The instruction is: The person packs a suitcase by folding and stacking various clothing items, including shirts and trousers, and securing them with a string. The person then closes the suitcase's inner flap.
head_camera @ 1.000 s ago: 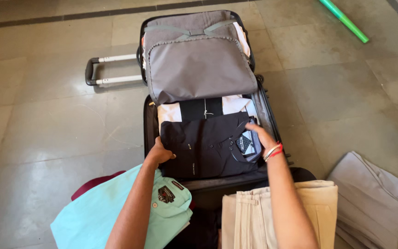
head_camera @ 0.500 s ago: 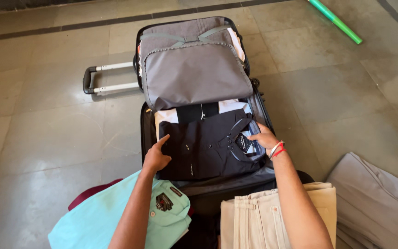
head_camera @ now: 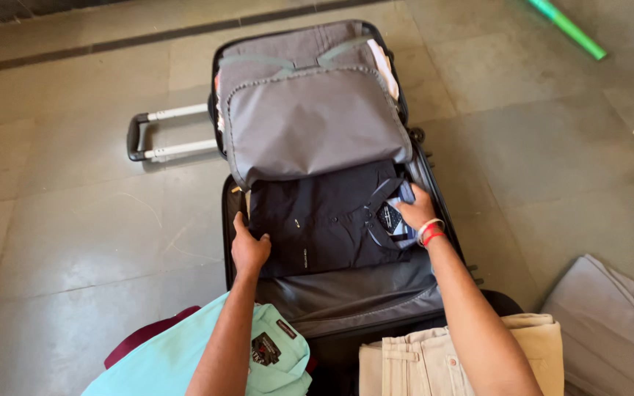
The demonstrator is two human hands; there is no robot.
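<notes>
An open black suitcase (head_camera: pixel 228 220) lies on the floor, its grey fabric divider flap (head_camera: pixel 310 121) covering the far half. A folded black shirt (head_camera: pixel 317 216) rests in the near half, pushed up against the flap. My left hand (head_camera: pixel 249 249) presses on the shirt's left edge. My right hand (head_camera: pixel 416 210) rests on the shirt's collar at the right side; a red and white band circles that wrist. Neither hand lifts the shirt off the suitcase.
A folded mint shirt (head_camera: pixel 185 363) lies at the bottom left over a maroon garment (head_camera: pixel 137 345). Folded beige trousers (head_camera: pixel 420 359) sit at the bottom, a grey garment (head_camera: pixel 610 323) at the right. The suitcase handle (head_camera: pixel 163 136) sticks out left. A green stick (head_camera: pixel 566 28) lies far right.
Both hands slid the black shirt farther into the suitcase, up under the grey flap. It now covers the white garment that showed behind it.
</notes>
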